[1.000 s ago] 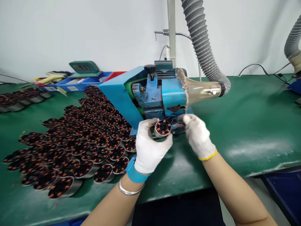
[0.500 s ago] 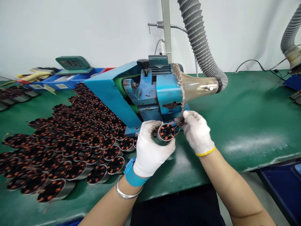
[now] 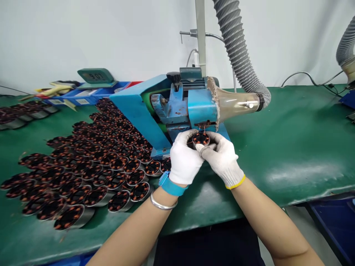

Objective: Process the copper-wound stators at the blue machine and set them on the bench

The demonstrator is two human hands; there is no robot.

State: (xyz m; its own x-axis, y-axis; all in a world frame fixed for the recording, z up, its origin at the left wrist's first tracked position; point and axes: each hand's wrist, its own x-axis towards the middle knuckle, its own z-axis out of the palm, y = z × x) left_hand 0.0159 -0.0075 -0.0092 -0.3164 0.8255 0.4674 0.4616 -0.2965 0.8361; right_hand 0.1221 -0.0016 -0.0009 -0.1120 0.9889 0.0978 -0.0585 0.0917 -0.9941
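Between my two white-gloved hands is a motor stator (image 3: 201, 139), a round metal ring with copper coils and a black inside. My left hand (image 3: 185, 157) grips its left side, and my right hand (image 3: 222, 153) closes on its right side with the thumb across the near rim. Thin copper wires (image 3: 202, 128) rise from the stator's far side to the slot in the front of a blue machine (image 3: 202, 107). Whether the wire ends are inside the slot I cannot tell. Many similar stators (image 3: 119, 199) stand on the green table to the left.
A clear funnel (image 3: 235, 104) and grey hose (image 3: 235, 44) join the machine's right side. Behind the stators stand blue bins (image 3: 88, 96) and a digital clock (image 3: 95, 76) showing 9:07. The green tabletop (image 3: 291, 140) extends right; its front edge runs near my forearms.
My right hand has left the wire ends and taken hold of the stator's right side. Both hands have brought the stator up to the machine's slot, wires facing it.
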